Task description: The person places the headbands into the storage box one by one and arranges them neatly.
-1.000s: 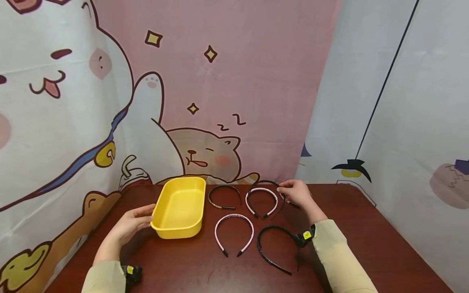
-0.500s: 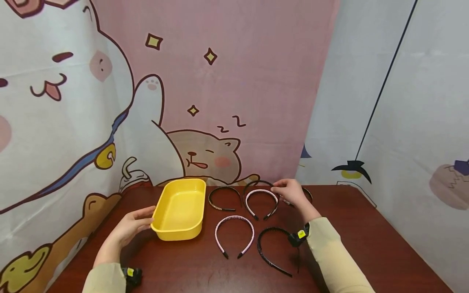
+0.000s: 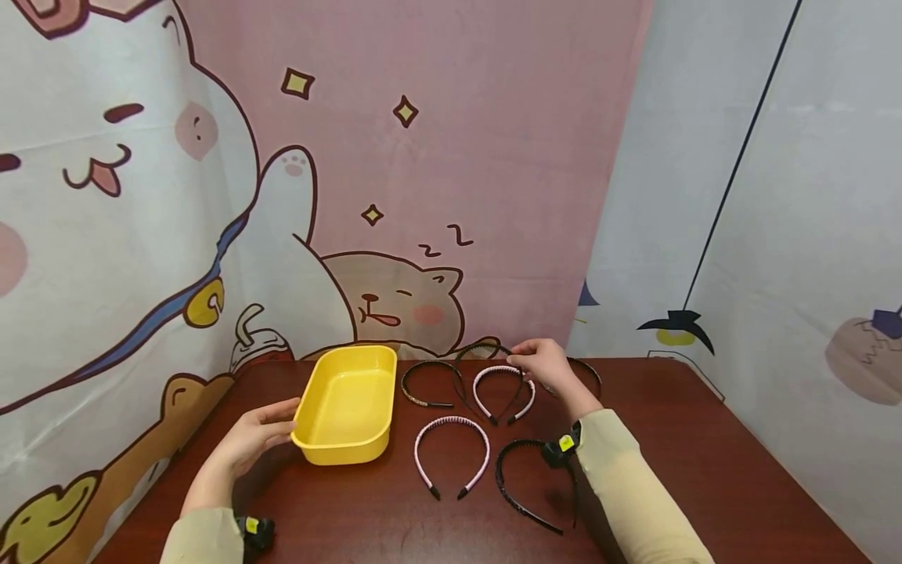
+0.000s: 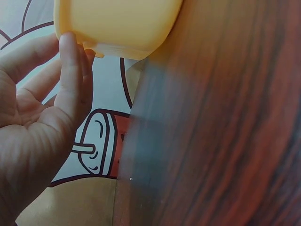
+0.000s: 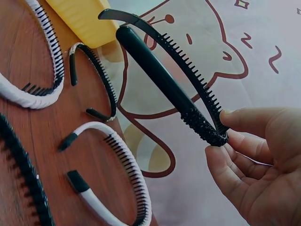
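My right hand (image 3: 548, 366) pinches a black headband (image 5: 153, 70) by its dark beaded side, between thumb and fingertips. That headband has comb teeth inside and is up off the table, above a pale pink headband (image 3: 479, 394) at the back. At the left, fingertips of my left hand (image 3: 247, 440) touch the outer side of a yellow plastic tray (image 3: 345, 453); the fingers are fairly straight. Another pale pink headband (image 3: 420, 462) lies nearer me, right of the tray. A black headband (image 3: 502, 479) is partly covered by my right forearm.
Just right of the tray lies a dark headband (image 3: 404, 382) with a glittery, gold-toned part. One more dark headband (image 3: 597, 376) shows behind my right hand. The reddish-brown table (image 3: 366, 517) meets a printed cartoon curtain (image 3: 507, 157) at its back edge.
My right hand has moved left and slightly up with the black headband, which now sits farther left above the pale pink one. The left hand and tray look unmoved.
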A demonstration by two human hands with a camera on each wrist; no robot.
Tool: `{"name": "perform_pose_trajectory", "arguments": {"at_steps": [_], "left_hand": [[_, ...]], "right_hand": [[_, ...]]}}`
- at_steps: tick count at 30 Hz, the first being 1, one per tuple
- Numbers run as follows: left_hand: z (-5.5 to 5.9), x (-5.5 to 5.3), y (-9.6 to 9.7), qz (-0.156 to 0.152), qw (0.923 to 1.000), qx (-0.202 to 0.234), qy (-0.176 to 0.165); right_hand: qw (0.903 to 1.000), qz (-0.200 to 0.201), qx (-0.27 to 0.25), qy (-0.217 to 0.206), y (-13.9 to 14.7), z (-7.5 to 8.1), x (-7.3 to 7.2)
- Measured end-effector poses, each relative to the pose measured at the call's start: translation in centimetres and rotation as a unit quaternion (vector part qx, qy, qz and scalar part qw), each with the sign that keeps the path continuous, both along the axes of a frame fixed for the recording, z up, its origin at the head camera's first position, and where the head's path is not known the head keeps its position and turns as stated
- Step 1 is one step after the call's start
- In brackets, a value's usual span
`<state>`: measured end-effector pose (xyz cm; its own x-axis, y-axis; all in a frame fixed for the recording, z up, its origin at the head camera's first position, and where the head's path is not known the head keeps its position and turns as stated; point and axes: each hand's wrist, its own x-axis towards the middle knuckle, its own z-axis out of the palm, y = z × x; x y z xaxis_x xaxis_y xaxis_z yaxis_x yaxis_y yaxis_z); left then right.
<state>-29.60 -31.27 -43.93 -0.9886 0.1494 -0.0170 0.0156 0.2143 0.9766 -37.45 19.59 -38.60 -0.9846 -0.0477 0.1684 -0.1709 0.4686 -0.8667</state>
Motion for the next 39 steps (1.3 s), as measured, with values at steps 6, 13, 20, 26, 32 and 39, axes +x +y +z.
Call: {"name": "perform_pose_trajectory", "arguments": {"at_steps": [6,13,20,26,32,39], "left_hand": [[0.0,-0.1,0.2,-0.003,1.0000,0.001,0.001],[0.3,0.1,0.0,0.000,1.0000,-0.005,0.003],[0.2,0.1,0.1,-0.005,1.0000,0.002,0.003],[0.1,0.1,0.1,-0.003,1.0000,0.004,-0.003],[0.0,0.0,0.0,-0.005,1.0000,0.005,-0.003],[0.0,-0.1,-0.1,-0.005,1.0000,0.001,0.001]], "right_hand": [[0.9999,0.009,-0.003,0.003,-0.7,0.2,-0.4],[0.9998,0.016,0.013,0.008,-1.8,1.0,-0.7],[0.9996,0.020,0.015,0.015,-2.8,1.5,-0.9],[0.9996,0.026,0.000,0.010,-3.8,1.9,-0.8],[0.9992,0.039,0.000,0.012,-4.7,2.3,-1.0],[0.9990,0.043,0.005,0.016,-6.3,3.0,-1.2]]}}
